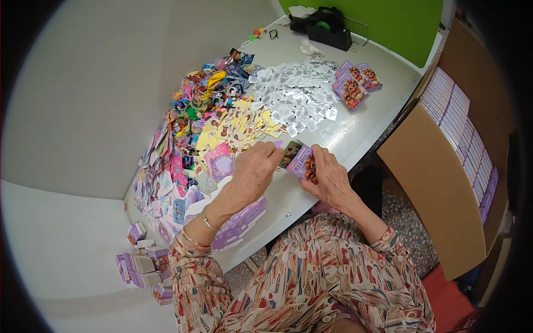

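Observation:
My left hand (254, 169) and my right hand (328, 176) together hold a small purple picture box (302, 162) just above the white table (366, 119). The left fingers pinch the box's open top flap, where a dark card shows. My right hand grips the box's lower right side. Right behind the hands lie yellow cards (241, 126) and a pink card (221, 162). Flat purple box blanks (241, 222) lie under my left forearm.
A heap of white sachets (297, 94) and several finished purple boxes (355, 83) lie farther back. Colourful small items (214, 89) and card sheets (161, 183) fill the left side. A cardboard carton (438, 183) with stacked purple boxes stands at right. More boxes (141, 266) sit near left.

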{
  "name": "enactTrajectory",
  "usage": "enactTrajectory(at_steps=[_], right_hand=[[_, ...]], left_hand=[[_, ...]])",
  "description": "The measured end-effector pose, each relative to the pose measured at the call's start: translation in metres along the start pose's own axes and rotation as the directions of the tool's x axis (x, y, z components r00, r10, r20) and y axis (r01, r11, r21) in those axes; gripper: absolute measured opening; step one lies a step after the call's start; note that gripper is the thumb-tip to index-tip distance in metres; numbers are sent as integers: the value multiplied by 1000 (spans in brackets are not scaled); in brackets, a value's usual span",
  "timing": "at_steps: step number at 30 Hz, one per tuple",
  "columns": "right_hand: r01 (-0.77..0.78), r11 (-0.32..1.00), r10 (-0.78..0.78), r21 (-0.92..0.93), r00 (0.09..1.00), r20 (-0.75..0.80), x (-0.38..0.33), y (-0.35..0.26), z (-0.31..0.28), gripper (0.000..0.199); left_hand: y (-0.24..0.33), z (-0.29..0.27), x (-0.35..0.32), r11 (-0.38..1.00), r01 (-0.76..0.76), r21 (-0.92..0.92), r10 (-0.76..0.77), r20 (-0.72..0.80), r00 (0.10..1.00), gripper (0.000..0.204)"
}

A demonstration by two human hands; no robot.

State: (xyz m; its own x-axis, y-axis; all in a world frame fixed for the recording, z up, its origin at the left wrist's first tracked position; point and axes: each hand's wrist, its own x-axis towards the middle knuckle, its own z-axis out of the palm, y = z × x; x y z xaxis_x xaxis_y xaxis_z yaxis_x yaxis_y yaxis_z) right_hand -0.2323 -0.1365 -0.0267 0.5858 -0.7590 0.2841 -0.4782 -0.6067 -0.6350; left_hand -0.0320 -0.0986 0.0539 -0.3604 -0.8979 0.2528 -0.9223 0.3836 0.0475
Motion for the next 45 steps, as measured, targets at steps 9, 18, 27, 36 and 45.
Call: enactTrajectory(at_steps=[9,18,27,36,45], right_hand=[[12,1000,-12,16,1000,-25,-3,1,11,79],[-108,993,111,39,992,-65,1,11,6,82],[-41,997,48,72,994,-98,-1,4,14,85],[-54,993,66,102,991,-120,-4,4,15,93],[-84,987,102,136,986,-133,0,8,8,96]], left_hand=[[16,25,16,993,42,-112,-41,15,999,15],[0,23,1,864,118,-490,-256,-224,940,20],[13,36,6,731,259,-631,-415,-110,903,12],[7,63,0,803,100,-588,-209,-119,971,17],[19,54,-19,295,254,-921,-501,77,862,31]])
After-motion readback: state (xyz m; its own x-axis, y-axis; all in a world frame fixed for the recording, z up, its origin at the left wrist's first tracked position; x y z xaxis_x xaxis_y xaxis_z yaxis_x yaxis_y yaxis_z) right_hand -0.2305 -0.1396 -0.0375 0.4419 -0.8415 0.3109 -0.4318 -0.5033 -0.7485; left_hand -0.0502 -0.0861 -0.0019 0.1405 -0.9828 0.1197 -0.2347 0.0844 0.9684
